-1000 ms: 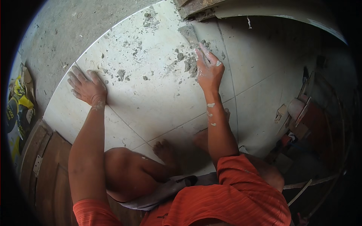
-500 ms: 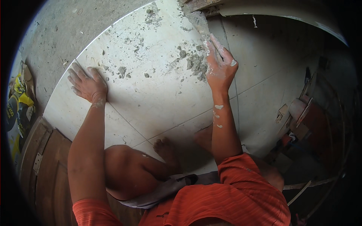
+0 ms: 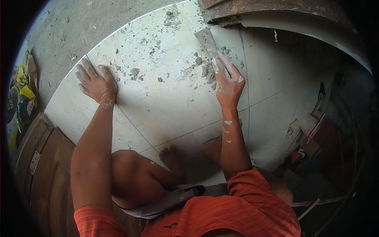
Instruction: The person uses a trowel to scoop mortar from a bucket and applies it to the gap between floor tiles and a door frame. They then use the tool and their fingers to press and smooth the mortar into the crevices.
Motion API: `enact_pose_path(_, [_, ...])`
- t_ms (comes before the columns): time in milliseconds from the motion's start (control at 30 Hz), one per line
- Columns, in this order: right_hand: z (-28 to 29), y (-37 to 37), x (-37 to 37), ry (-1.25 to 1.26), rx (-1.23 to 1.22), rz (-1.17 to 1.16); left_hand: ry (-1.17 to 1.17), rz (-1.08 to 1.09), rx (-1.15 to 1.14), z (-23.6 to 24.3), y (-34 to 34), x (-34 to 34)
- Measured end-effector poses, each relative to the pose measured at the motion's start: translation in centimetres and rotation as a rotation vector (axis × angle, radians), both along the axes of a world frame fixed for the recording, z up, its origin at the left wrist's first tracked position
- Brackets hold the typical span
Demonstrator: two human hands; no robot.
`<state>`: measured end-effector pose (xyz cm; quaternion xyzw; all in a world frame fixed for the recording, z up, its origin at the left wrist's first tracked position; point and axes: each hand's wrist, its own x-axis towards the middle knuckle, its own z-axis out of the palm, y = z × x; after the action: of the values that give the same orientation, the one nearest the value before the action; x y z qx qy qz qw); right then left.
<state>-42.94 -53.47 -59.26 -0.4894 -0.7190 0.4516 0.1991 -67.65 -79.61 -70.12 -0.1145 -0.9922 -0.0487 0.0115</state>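
Observation:
My left hand (image 3: 96, 83) lies flat on the pale floor tiles (image 3: 158, 106), fingers spread, close to their curved left edge. My right hand (image 3: 229, 85) grips a putty knife (image 3: 205, 39) whose wide, mortar-smeared blade points away from me, just short of the wooden frame's lower end. The knife's handle is mostly hidden in my fingers. Lumps of grey mortar (image 3: 207, 72) lie beside the right hand, and smaller crumbs (image 3: 135, 72) are scattered between both hands. White smears mark my right hand and forearm.
A worn wooden frame (image 3: 252, 12) crosses the top right. Rough concrete floor (image 3: 63, 35) borders the tiles at left, with a yellow and black bag (image 3: 23, 94) on it. A panelled wooden door (image 3: 51, 166) stands lower left. Assorted items (image 3: 310, 130) are piled at right.
My right hand has drawn the putty knife slightly back toward me, away from the wooden frame, and more of its blade shows. My left hand stays planted; the view has shifted a little.

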Motion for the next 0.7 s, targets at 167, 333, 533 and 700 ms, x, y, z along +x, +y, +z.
enact_pose_path(167, [-3.1, 1.3, 0.7, 0.352, -0.527, -0.180, 0.014, -0.007, 0.031, -0.2, 0.7, 0.1])
enact_pose_path(333, [-1.6, 1.8, -0.8, 0.216, -0.787, -0.295, 0.023, 0.027, 0.021, -0.6, 0.1, 0.0])
enact_pose_path(533, [-2.4, 2.6, -0.7, 0.093, -0.605, -0.205, 0.059, -0.001, 0.047, -0.9, 0.0, -0.4])
enact_pose_path(700, [-2.8, 3.0, -1.2, 0.075, -0.617, -0.277, 0.057, 0.007, 0.049, -1.3, 0.2, 0.0])
